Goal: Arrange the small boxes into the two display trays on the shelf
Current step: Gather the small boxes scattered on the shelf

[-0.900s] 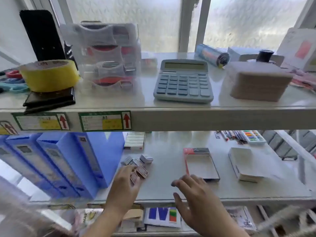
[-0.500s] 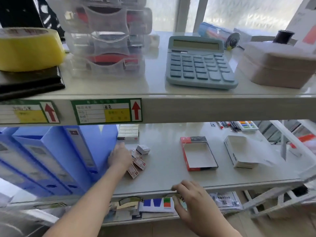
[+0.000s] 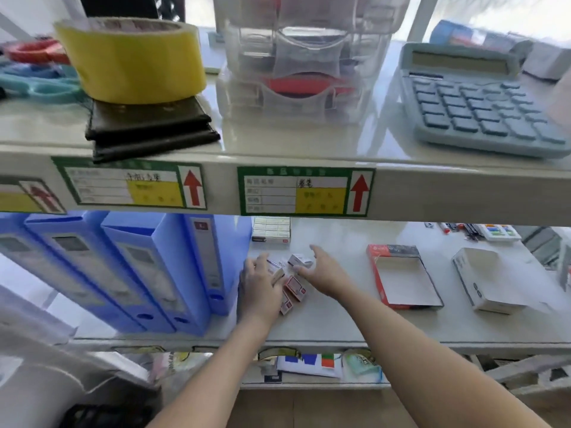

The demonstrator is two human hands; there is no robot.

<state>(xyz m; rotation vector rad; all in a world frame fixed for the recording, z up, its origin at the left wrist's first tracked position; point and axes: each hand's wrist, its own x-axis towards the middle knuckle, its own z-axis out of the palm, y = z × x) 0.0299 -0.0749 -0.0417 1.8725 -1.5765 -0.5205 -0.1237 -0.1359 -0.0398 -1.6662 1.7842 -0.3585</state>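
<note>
The boxes (image 3: 295, 287) are flanked by both hands (image 3: 261, 288) (image 3: 324, 273), fingers spread; bare shelf (image 3: 340, 319) separates them from the red tray (image 3: 403, 278).

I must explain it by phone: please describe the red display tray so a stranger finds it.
Look at the lower shelf, right of the blue binders. Past the hands sit two open trays; the red tray is nearer them. Its red rim distinguishes it from the white tray.

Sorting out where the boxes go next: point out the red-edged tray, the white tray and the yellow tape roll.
red-edged tray (image 3: 404, 282): head view, on its bare white floor.
white tray (image 3: 477, 291): head view, on its near side wall.
yellow tape roll (image 3: 133, 69): head view, on its yellow outer band.
</note>
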